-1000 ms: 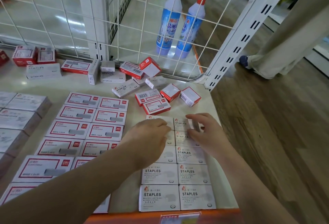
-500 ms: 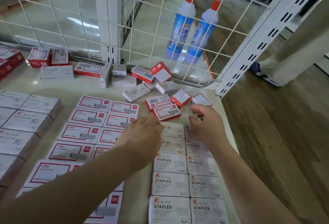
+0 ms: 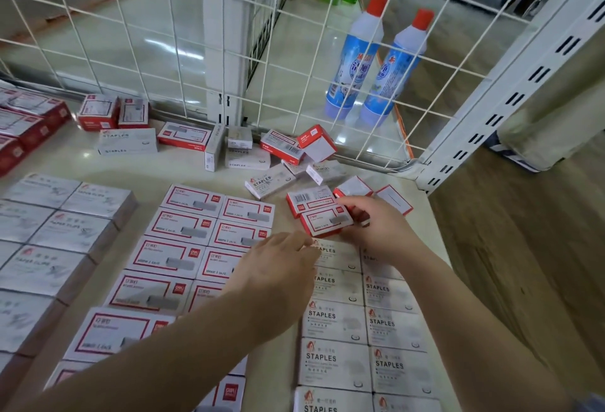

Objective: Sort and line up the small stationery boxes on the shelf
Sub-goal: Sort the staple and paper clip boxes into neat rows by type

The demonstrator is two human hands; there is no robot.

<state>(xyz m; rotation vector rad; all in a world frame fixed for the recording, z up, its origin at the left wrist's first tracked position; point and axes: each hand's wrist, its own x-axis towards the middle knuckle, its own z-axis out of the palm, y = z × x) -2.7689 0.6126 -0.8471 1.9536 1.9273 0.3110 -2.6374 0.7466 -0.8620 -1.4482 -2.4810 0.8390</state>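
The left hand (image 3: 278,277) covers part of the red-framed boxes (image 3: 183,231), and the right hand (image 3: 376,228) hides the top of the STAPLES boxes (image 3: 334,323). The paper clip boxes (image 3: 49,241) are blurred and cut by the left edge

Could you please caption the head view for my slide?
Right hand grips a red-framed staples box beside lined-up rows.

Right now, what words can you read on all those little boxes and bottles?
"STAPLES": white flat cardboard boxes lined up in front, and a loose white box behind.
"PAPER CLIPS", faint: grey flat boxes on the left.
"deli", barely: red-and-white flat boxes.
Blue plastic bottles with red caps: big characters, not readable to me.
Small print and barcodes: too blurred.
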